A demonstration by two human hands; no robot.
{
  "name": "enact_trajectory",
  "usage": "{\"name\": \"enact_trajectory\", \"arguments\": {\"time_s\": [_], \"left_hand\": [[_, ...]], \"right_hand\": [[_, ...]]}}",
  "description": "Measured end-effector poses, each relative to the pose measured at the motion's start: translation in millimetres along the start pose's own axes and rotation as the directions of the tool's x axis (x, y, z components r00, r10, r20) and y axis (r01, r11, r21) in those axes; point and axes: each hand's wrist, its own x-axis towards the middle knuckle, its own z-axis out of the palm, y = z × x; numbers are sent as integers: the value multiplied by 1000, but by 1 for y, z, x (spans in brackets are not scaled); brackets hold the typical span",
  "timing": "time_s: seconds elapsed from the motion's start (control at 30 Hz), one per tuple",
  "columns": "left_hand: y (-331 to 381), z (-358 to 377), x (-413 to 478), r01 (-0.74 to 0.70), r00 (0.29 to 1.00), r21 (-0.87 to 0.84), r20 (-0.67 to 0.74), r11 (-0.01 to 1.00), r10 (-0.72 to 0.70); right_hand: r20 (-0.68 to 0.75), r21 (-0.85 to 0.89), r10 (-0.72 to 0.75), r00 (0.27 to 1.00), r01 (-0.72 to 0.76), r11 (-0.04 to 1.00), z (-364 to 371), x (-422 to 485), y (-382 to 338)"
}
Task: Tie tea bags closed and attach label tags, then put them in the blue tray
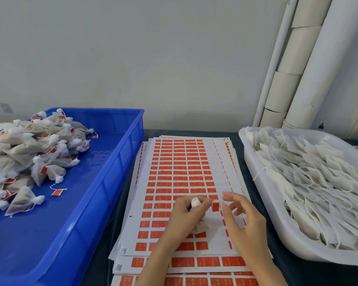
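Gauzy white tea bag (195, 202) looks light and soft; the left hand (189, 215) grips its bunched neck, the sensible spot. Right hand (243, 220) hovers half-open, hold unclear.

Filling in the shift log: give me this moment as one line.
left hand: grips tea bag over label sheets | right hand: beside it, hold unclear | blue tray: tagged bags piled inside
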Motion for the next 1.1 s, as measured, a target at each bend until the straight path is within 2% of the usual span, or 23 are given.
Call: {"name": "enact_trajectory", "arguments": {"time_s": [0.1, 0.3, 0.6, 0.7, 0.77, 0.93, 1.0, 1.1], "left_hand": [[1, 1, 0, -37, 998, 18, 42, 999, 36], [-2, 3, -1, -101, 994, 108, 41, 989, 97], [-7, 4, 1, -139, 990, 186, 39, 973, 134], [-7, 3, 1, -137, 991, 198, 38, 971, 132], [-8, 1, 0, -108, 994, 185, 19, 977, 106], [2, -3, -3, 20, 998, 2, -67, 1000, -19], [8, -2, -9, 15, 995, -14, -96, 1000, -17], [20, -1, -24, -45, 990, 36, -130, 998, 49]], "right_hand": [[58, -17, 17, 998, -16, 1000, 1, 0, -1], [59, -17, 80, 995, -79, 997, -1, 1, 5], [108, -83, 31, 994, -22, 996, 5, 0, 9], [97, -87, 69, 993, -61, 994, 5, 1, 12], [79, -78, 101, 992, -95, 992, 4, 1, 13], [101, -13, 126, 987, -125, 992, 2, 2, 6], [130, 31, 165, 978, -171, 985, 1, 4, 2], [269, 108, 174, 947, -209, 972, 5, 6, -16]]}}
